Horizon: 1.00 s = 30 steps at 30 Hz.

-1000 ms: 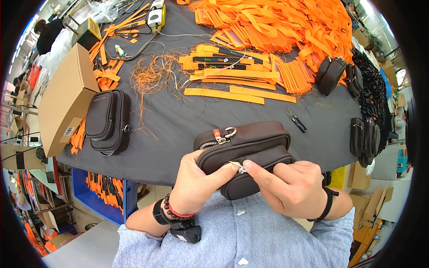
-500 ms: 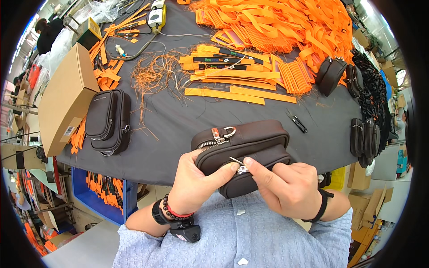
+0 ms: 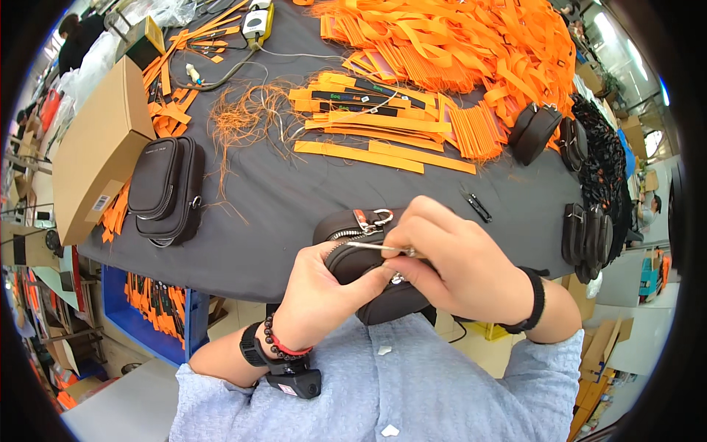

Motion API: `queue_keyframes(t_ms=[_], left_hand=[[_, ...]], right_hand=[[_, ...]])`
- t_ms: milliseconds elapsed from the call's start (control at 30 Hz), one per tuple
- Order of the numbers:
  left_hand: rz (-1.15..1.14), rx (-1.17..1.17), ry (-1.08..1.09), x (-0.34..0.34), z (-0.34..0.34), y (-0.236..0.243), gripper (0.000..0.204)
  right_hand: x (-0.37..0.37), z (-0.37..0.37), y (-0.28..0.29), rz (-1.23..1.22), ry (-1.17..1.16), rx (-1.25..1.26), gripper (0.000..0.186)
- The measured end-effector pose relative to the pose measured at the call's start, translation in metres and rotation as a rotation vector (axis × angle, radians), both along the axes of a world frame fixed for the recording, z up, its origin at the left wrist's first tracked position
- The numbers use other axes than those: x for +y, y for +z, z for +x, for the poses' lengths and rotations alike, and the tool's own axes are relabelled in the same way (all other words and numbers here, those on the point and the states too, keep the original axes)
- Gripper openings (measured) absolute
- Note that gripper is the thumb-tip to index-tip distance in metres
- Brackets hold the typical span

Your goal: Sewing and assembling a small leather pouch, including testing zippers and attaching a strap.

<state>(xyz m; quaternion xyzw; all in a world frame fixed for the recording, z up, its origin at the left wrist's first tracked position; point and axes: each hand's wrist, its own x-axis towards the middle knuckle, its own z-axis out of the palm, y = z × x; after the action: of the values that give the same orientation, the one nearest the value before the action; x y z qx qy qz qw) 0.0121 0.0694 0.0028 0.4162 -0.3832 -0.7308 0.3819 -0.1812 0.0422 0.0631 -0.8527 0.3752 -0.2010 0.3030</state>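
Observation:
A small dark brown zippered pouch (image 3: 339,227) is held in front of me at the table's near edge. My left hand (image 3: 324,293) grips its left end, with the thumb pressed on the front near a metal zipper pull (image 3: 398,278). Closed above the pouch's front, my right hand (image 3: 460,267) pinches a thin pointed metal tool (image 3: 363,245), whose tip points left over the pouch. The right fingers hide much of the pouch's front and right side. On its top a silver clasp (image 3: 381,216) shows beside a small red tab.
Another dark pouch (image 3: 168,188) stands at left by a cardboard box (image 3: 103,147). Thread snips (image 3: 477,208) lie to the right. Orange straps (image 3: 449,44) pile up at the back, with loose threads (image 3: 247,121) nearby. More pouches (image 3: 587,234) stand at the right edge.
My right hand has risen and turned over the pouch, covering more of it. More of the pointed tool shows, lifted off the front pocket. My left hand keeps its grip.

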Motion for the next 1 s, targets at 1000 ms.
queue_keyframes(t_ms=[1000], left_hand=[[0.049, -0.077, -0.226, 0.001, 0.009, 0.002, 0.022]], right_hand=[[0.0, -0.011, -0.036, -0.012, 0.141, -0.042, 0.018]])
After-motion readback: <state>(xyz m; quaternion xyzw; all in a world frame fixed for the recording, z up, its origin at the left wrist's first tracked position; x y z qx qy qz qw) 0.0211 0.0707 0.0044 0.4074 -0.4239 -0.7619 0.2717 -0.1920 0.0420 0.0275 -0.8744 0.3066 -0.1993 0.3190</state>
